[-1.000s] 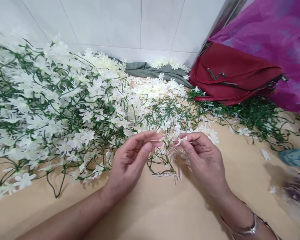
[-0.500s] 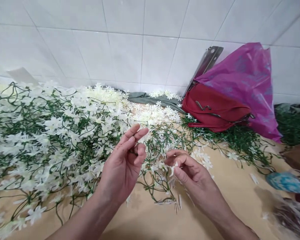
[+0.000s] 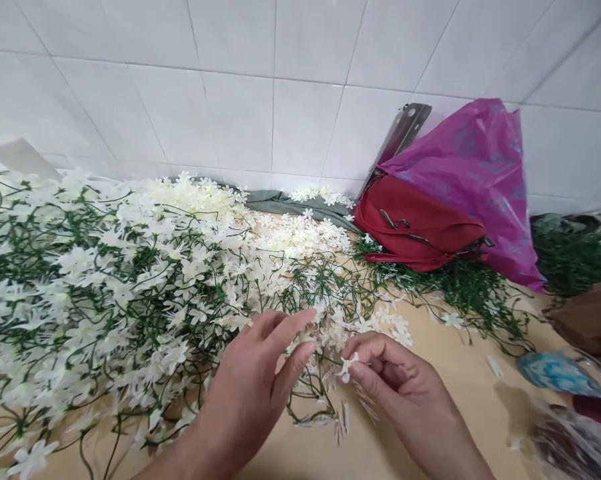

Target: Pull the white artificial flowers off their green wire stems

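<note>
My right hand (image 3: 397, 383) pinches a small white flower (image 3: 349, 367) between thumb and forefinger, above the tan table. Left of it, my left hand (image 3: 265, 377) is turned palm down, thumb and fingers apart, over the edge of the green stems (image 3: 320, 287). Nothing shows between its fingers. A large heap of white flowers on green stems (image 3: 150, 293) spreads across the left. Thin white pieces (image 3: 341, 423) lie below the stems, between the hands. Loose white blossoms (image 3: 300, 233) are piled farther back.
A red bag (image 3: 420, 227) leans by a purple plastic bag (image 3: 485, 173) and a metal bar (image 3: 403, 133) at the tiled wall. More green stems (image 3: 470, 293) lie below them. A blue patterned item (image 3: 555, 372) and clear plastic (image 3: 575, 437) are at the right.
My left hand has turned from palm up to palm down and lowered toward the stems. My right hand still holds the flower, slightly lower in view. The view has shifted a little.
</note>
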The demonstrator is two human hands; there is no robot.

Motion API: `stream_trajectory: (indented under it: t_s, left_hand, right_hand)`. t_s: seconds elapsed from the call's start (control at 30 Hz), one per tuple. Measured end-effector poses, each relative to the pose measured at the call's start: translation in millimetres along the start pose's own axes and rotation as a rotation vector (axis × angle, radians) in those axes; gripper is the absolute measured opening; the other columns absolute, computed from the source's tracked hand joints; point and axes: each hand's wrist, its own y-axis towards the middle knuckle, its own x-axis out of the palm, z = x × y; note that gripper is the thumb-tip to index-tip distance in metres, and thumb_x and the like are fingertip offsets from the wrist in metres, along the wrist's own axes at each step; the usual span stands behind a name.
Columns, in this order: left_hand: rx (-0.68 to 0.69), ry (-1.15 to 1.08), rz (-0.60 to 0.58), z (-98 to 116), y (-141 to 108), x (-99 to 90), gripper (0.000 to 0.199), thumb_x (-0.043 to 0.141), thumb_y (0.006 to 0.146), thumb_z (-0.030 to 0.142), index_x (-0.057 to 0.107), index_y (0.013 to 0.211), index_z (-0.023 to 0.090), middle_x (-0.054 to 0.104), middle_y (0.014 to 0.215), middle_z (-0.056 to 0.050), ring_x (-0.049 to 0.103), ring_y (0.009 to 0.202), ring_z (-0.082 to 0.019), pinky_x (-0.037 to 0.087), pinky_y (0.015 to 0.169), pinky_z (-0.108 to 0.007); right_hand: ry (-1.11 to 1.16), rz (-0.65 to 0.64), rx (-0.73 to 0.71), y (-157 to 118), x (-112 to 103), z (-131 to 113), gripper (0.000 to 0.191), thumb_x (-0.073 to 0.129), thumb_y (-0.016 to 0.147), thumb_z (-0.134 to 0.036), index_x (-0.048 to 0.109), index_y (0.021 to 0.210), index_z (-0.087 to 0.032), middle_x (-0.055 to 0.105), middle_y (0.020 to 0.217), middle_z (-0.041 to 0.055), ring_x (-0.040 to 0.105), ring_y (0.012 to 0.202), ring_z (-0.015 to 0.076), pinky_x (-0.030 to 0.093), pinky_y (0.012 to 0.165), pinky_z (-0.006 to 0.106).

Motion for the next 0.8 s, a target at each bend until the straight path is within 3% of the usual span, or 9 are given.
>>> stream_trajectory:
  t_s: [0.1, 0.17, 0.23, 0.3, 0.43, 0.53, 0.6, 0.67, 0.8]
  left_hand:
    - [0.292, 0.243, 0.072, 9, -6, 9.2, 0.04, 0.06, 0.1, 0.016, 0.063, 0.138, 0.026, 0.067, 0.118, -0.012, 0.067, 0.106, -0.025, 0.061, 0.087, -0.042]
    - [0.429, 0.218, -0.072, 14, -9, 19.8, 0.055, 0.052, 0.097, 0.003, 0.051, 0.149, 0.021, 0.064, 0.138, -0.013, 0.061, 0.129, -0.026, 0.057, 0.106, -0.045]
    - [0.469, 0.158, -0.222, 16, -11, 29.8, 0.067, 0.046, 0.095, -0.001, 0.035, 0.159, 0.015, 0.057, 0.153, -0.015, 0.055, 0.142, -0.024, 0.052, 0.116, -0.042]
    - [0.433, 0.127, -0.225, 14, -13, 35.3, 0.067, 0.044, 0.097, 0.001, 0.027, 0.162, 0.011, 0.056, 0.154, -0.019, 0.057, 0.141, -0.024, 0.057, 0.111, -0.037]
    - [0.291, -0.122, -0.106, 8, -16, 29.4, 0.053, 0.041, 0.102, 0.005, 0.047, 0.153, 0.019, 0.077, 0.12, -0.011, 0.075, 0.09, -0.015, 0.064, 0.082, -0.026]
    - [-0.003, -0.331, -0.043, 3, -16, 19.9, 0.031, 0.051, 0.104, 0.018, 0.069, 0.129, 0.02, 0.079, 0.087, -0.004, 0.062, 0.058, -0.01, 0.056, 0.061, -0.02]
    - [-0.221, -0.495, -0.016, 0, -16, 15.9, 0.023, 0.057, 0.102, 0.027, 0.075, 0.113, 0.019, 0.078, 0.081, -0.003, 0.055, 0.053, -0.009, 0.049, 0.053, -0.02]
    - [-0.378, -0.653, 0.002, -2, -17, 14.1, 0.022, 0.064, 0.098, 0.033, 0.077, 0.104, 0.017, 0.079, 0.083, -0.005, 0.052, 0.051, -0.008, 0.047, 0.051, -0.02]
    - [-0.525, -0.841, -0.025, -1, -24, 13.6, 0.028, 0.08, 0.084, 0.039, 0.078, 0.1, 0.016, 0.083, 0.089, -0.007, 0.055, 0.054, -0.009, 0.05, 0.057, -0.023]
  right_hand:
    - [-0.074, 0.017, -0.047, -12, -6, 1, 0.023, 0.075, 0.092, -0.037, 0.068, 0.076, -0.023, 0.069, 0.084, 0.0027, 0.065, 0.078, 0.0166, 0.052, 0.072, 0.024]
    - [-0.091, 0.004, -0.064, -18, -6, 0, 0.021, 0.07, 0.096, -0.035, 0.067, 0.079, -0.023, 0.07, 0.086, 0.0027, 0.067, 0.082, 0.0172, 0.054, 0.076, 0.025]
    - [-0.095, 0.008, -0.083, -22, -4, -4, 0.02, 0.069, 0.097, -0.034, 0.067, 0.08, -0.024, 0.071, 0.086, 0.0024, 0.067, 0.083, 0.0172, 0.054, 0.078, 0.025]
    - [-0.078, 0.026, -0.103, -21, -1, -12, 0.019, 0.071, 0.096, -0.033, 0.068, 0.079, -0.024, 0.071, 0.084, 0.0022, 0.067, 0.08, 0.0168, 0.054, 0.076, 0.024]
    - [0.041, -0.035, -0.057, -12, 6, -21, 0.022, 0.074, 0.094, -0.038, 0.068, 0.078, -0.023, 0.071, 0.088, 0.0023, 0.067, 0.08, 0.0163, 0.054, 0.074, 0.025]
    - [0.136, -0.025, 0.028, -4, 7, -16, 0.024, 0.077, 0.092, -0.043, 0.071, 0.08, -0.023, 0.071, 0.108, 0.0027, 0.068, 0.092, 0.0153, 0.053, 0.084, 0.024]
    - [0.2, 0.019, 0.075, -1, 6, -8, 0.025, 0.08, 0.089, -0.046, 0.072, 0.082, -0.023, 0.072, 0.109, 0.0015, 0.068, 0.093, 0.0142, 0.051, 0.088, 0.024]
    - [0.265, 0.046, 0.135, -2, 6, -1, 0.028, 0.085, 0.084, -0.048, 0.072, 0.082, -0.023, 0.073, 0.089, -0.0004, 0.067, 0.08, 0.0126, 0.049, 0.081, 0.024]
    - [0.349, 0.061, 0.222, -13, 13, 3, 0.036, 0.094, 0.072, -0.049, 0.072, 0.079, -0.021, 0.07, 0.071, -0.0018, 0.063, 0.07, 0.0123, 0.046, 0.074, 0.024]
